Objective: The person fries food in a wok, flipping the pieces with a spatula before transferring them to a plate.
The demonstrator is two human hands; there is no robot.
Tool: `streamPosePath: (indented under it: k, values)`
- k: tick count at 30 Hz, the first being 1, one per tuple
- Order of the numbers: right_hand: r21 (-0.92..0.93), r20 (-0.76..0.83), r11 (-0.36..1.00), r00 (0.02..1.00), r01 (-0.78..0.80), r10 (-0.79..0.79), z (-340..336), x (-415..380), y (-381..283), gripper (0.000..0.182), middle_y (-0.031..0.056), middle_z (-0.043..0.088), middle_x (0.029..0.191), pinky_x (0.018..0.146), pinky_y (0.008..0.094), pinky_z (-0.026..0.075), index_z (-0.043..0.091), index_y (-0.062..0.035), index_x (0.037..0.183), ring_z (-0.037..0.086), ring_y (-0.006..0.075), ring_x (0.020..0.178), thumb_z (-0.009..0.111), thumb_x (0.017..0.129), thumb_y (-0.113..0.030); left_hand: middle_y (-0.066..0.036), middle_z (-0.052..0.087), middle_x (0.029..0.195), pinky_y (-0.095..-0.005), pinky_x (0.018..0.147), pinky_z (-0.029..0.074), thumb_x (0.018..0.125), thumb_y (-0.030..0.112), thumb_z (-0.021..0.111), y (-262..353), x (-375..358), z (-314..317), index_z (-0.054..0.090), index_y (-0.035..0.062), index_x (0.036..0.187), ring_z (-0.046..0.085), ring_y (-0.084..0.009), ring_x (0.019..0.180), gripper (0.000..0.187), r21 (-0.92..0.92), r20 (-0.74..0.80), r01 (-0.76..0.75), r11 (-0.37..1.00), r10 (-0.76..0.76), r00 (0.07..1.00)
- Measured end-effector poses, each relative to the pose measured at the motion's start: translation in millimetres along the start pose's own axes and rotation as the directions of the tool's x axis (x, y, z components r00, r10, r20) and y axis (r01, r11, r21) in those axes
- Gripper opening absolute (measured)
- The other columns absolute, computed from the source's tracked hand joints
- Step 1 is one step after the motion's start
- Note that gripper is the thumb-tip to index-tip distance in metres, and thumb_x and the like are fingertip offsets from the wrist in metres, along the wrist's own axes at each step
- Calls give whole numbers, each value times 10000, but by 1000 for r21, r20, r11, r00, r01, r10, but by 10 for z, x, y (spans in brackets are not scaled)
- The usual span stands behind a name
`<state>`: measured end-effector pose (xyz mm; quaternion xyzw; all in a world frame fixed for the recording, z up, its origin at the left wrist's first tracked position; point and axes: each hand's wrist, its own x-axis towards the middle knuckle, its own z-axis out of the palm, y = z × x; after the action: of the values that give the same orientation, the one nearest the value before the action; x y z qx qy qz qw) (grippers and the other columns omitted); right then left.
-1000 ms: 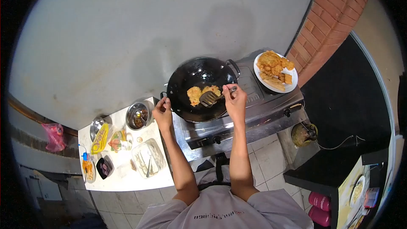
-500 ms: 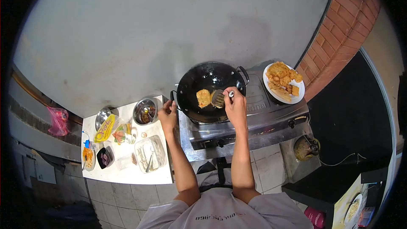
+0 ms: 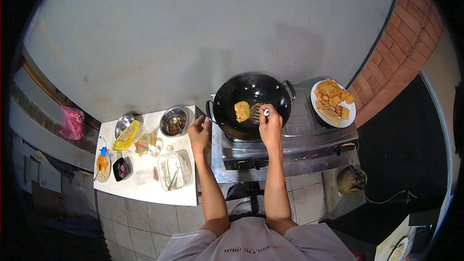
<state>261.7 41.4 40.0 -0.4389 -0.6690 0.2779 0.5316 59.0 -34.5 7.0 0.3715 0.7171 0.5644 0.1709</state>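
Observation:
The black wok point(image 3: 232, 84) sits on the stove, with a golden fried piece point(image 3: 242, 111) at its bottom. My right hand point(image 3: 270, 124) is closed round the handle of a slotted spatula point(image 3: 256, 114). The spatula's blade is down in the wok, just right of the fried piece. My left hand point(image 3: 198, 133) is beside the wok's left handle point(image 3: 209, 108), thumb and fingers apart and loosely bent, with the fingertips close to the handle.
A white plate point(image 3: 354, 116) of fried food rests on the stove's right side point(image 3: 309, 137). On the white table point(image 3: 140, 194) at left are metal bowls point(image 3: 174, 121), a yellow packet point(image 3: 126, 136), a clear container point(image 3: 175, 170) and a black bowl point(image 3: 122, 169). A gas cylinder point(image 3: 352, 180) stands below right.
The whole view has shifted, so the wok and tables appear farther right. The spatula blade lies slightly apart from the fried piece, with my right hand still on its handle. My left hand stays near the wok handle.

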Motion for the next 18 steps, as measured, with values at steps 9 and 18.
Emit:
streamPosePath:
  k: [9, 18]
  values:
    - [-16, -61, 998, 997, -54, 53, 9, -13, 26, 83, 217, 588, 866, 699, 409, 443, 532, 49, 894, 575, 398, 814, 503, 818, 31, -177, 645, 988, -310, 777, 466, 858, 276, 595, 89, -49, 3, 583, -56, 1102, 611, -200, 885, 413, 60, 24, 66, 996, -67, 997]
    - [29, -51, 1000, 999, 11, -9, 73, -36, 39, 106, 200, 587, 884, 709, 400, 449, 532, 50, 916, 577, 378, 820, 508, 813, 43, -189, 634, 1018, -333, 826, 461, 859, 255, 593, 53, -22, 54, 576, -58, 1112, 601, -209, 926, 403, 57, 61, 59, 997, -62, 996]
